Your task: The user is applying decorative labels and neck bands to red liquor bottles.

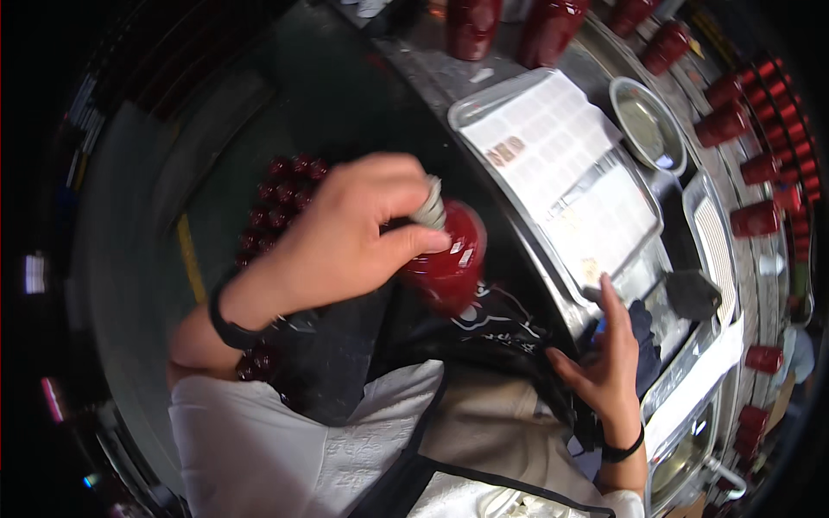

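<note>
My left hand (345, 229) is closed around the pale grey top (430, 207) of a glossy dark-red bottle (451, 269), thumb and fingers pinching it. The bottle hangs tilted above my lap; whether that top is cloth or a stopper I cannot make out. To the right, my right hand (604, 371) is held with thumb and forefinger apart and nothing in it. Nearest to it is the lower end of a metal tray (566, 298) lined with white sheets of small squares (548, 129). A few brownish labels or stickers (505, 152) lie on the upper sheet.
Several red jars (472, 30) line the far and right side of the bench. A steel bowl (648, 125) stands beyond the tray, and a dark block-like object (693, 295) lies right of my right hand. Many shiny dark-red round pieces (281, 194) are gathered left of my left forearm.
</note>
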